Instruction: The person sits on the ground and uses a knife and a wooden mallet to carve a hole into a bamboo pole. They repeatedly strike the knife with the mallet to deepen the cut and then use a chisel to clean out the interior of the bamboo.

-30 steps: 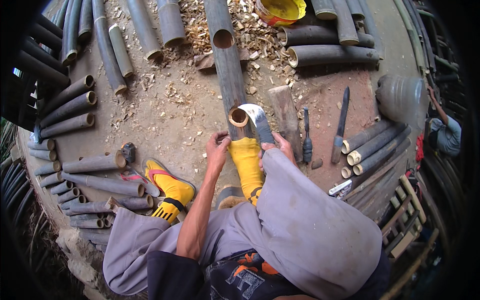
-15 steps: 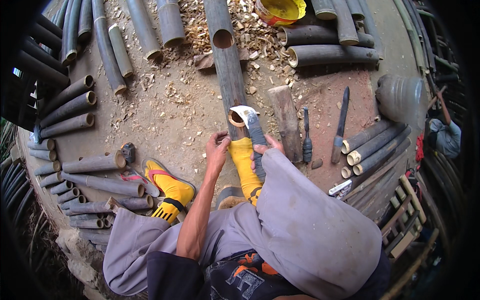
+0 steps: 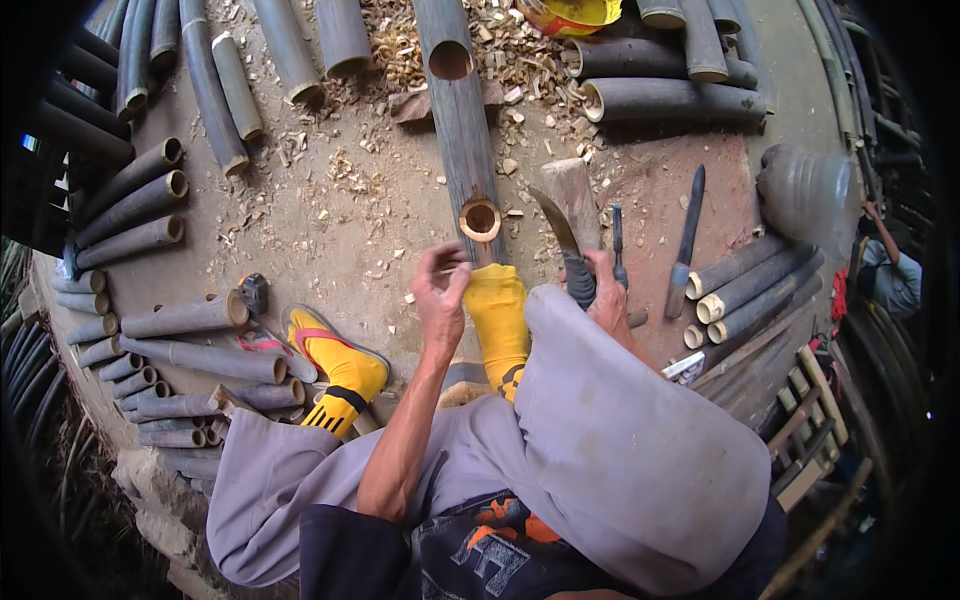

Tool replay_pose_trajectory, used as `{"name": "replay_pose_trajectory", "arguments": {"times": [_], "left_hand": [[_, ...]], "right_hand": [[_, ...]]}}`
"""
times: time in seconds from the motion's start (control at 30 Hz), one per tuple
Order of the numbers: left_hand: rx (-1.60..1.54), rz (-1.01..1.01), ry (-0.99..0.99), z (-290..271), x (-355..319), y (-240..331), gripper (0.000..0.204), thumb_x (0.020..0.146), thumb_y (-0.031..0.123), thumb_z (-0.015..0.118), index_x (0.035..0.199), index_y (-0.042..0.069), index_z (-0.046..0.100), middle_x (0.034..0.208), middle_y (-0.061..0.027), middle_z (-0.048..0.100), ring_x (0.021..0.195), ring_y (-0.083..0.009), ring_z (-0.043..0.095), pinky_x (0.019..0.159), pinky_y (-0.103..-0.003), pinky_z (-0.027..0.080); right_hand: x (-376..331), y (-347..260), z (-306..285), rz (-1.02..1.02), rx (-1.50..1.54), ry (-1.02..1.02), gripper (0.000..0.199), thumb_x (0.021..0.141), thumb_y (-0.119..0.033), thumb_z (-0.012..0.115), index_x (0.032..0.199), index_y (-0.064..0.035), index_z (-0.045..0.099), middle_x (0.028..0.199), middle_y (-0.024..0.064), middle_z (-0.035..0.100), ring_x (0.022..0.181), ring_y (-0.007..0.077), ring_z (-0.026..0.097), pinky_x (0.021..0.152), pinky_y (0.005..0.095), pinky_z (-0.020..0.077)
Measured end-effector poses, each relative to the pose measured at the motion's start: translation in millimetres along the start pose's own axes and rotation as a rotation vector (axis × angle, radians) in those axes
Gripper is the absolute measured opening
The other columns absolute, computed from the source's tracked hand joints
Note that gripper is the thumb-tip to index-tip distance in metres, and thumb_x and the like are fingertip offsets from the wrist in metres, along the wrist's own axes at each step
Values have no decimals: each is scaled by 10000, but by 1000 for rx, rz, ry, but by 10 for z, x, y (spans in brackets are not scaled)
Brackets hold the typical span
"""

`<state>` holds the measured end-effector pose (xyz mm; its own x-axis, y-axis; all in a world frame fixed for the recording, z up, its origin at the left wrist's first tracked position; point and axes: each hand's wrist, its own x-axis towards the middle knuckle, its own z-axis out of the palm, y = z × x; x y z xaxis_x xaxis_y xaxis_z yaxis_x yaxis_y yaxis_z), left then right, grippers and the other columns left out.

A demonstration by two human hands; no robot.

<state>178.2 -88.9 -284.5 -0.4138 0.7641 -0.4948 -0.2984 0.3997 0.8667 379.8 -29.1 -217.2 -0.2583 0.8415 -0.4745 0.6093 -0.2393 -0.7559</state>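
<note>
A long dark bamboo pole (image 3: pixel 468 165) lies lengthwise in front of me, with a round, pale-rimmed hole (image 3: pixel 481 219) at its near part and another farther up. My right foot in a yellow sock (image 3: pixel 496 315) rests against its near end. My right hand (image 3: pixel 606 298) grips the dark wrapped handle of a curved knife (image 3: pixel 562 232), the blade pointing up and left, apart from the pole. Beside the pole's near end, my left hand (image 3: pixel 440 298) has loosely bent fingers, slightly blurred, with nothing visible in them.
Wood chips (image 3: pixel 400 45) litter the ground. On the right lie a wooden block (image 3: pixel 568 190), a chisel (image 3: pixel 618 240), a straight knife (image 3: pixel 686 240), bamboo pieces (image 3: pixel 745 285) and a plastic jug (image 3: pixel 808 192). More cut bamboo (image 3: pixel 190 314) and a tape measure (image 3: pixel 253 292) are left.
My right hand has swung the knife right, away from the near hole, which now shows fully. My left hand has risen slightly and shifted right.
</note>
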Motion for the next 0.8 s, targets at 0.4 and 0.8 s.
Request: {"name": "replay_pose_trajectory", "arguments": {"times": [0.4,0.8], "left_hand": [[-973,-852,-264,827,125,-70,443,979,295,475,1311,5,434,1331,-145,479,1258,-262,448,1065,-440,390],[-951,-1111,-19,761,230,1,313,951,237,538,1153,-3,529,1148,-137,596,1096,-267,580,999,-422,466]], "right_hand": [[874,44,-521,-695,-1030,-546,726,774,-123,597,1435,-287,345,926,119,619,780,272,643,634,386,536],[1198,-186,-391,-487,-1013,-889,593,788,-127,587,1349,-234,427,848,150,651,663,304,667,519,407,527]]}}
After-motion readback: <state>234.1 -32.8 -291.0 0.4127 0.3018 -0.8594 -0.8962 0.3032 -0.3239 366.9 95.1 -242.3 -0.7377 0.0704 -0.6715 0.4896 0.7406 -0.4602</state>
